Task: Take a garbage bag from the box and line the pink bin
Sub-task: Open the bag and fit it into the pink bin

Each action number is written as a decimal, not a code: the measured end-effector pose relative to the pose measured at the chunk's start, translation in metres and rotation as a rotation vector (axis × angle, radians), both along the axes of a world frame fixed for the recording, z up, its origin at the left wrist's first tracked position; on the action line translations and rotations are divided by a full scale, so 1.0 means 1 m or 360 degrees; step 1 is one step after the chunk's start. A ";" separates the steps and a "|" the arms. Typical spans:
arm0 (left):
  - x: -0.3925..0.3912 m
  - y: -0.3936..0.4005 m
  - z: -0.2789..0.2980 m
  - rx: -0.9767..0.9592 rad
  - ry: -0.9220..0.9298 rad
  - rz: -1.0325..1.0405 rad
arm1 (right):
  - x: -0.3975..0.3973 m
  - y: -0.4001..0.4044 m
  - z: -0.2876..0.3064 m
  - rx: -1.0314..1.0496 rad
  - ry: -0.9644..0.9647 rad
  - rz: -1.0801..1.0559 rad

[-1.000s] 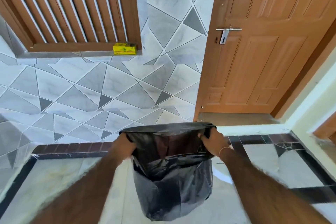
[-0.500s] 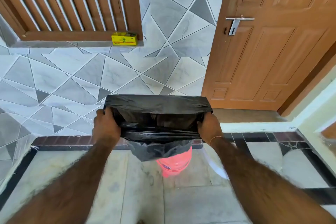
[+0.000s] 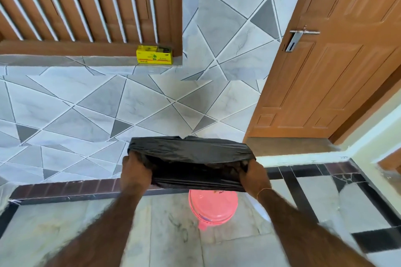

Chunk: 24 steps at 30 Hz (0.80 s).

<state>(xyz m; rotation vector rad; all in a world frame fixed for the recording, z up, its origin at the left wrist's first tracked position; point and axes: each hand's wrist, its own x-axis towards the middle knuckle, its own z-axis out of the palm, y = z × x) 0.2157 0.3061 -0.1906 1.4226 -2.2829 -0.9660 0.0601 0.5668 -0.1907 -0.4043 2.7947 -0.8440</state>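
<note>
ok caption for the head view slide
Both hands stretch a black garbage bag above the pink bin.

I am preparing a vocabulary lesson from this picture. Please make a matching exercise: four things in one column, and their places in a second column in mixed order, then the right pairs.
Things:
1. black garbage bag
2. pink bin
3. yellow box
4. metal handle

Places:
A. on the ledge under the slatted wooden window
B. on the brown door
C. stretched between the left hand and the right hand
D. on the floor, below the bag

Pairs: 1-C, 2-D, 3-A, 4-B
</note>
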 end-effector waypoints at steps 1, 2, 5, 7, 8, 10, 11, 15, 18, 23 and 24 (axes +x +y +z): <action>-0.002 -0.007 0.000 -0.0014 -0.0037 -0.0042 | 0.000 -0.005 -0.002 -0.0015 -0.0015 -0.0040; -0.003 -0.015 -0.001 -0.0020 -0.0079 -0.0090 | -0.001 -0.011 -0.004 -0.0020 -0.0030 -0.0084; -0.012 -0.031 -0.002 -0.0051 -0.0137 -0.0241 | -0.010 -0.024 -0.002 -0.0032 -0.0065 -0.0235; -0.019 -0.040 -0.002 -0.0082 -0.0134 -0.0336 | -0.018 -0.032 0.002 -0.0077 -0.0050 -0.0311; -0.023 -0.044 -0.003 -0.0093 -0.0127 -0.0370 | -0.022 -0.036 0.005 -0.0108 -0.0039 -0.0339; -0.031 -0.052 -0.005 -0.0111 -0.0135 -0.0404 | -0.027 -0.045 0.010 -0.0159 -0.0013 -0.0384; -0.034 -0.054 -0.005 -0.0115 -0.0151 -0.0409 | -0.029 -0.049 0.011 -0.0175 -0.0001 -0.0388; -0.051 -0.062 -0.010 -0.0125 -0.0255 -0.0440 | -0.042 -0.065 0.003 -0.0161 0.0049 -0.0419; -0.067 -0.066 -0.016 -0.0106 -0.0292 -0.0439 | -0.053 -0.073 -0.007 -0.0142 0.0038 -0.0448; -0.099 -0.079 -0.033 -0.0195 -0.0294 -0.0488 | -0.073 -0.081 -0.025 -0.0177 -0.0025 -0.0537; -0.107 -0.082 -0.036 -0.0238 -0.0311 -0.0519 | -0.079 -0.083 -0.028 -0.0176 -0.0040 -0.0555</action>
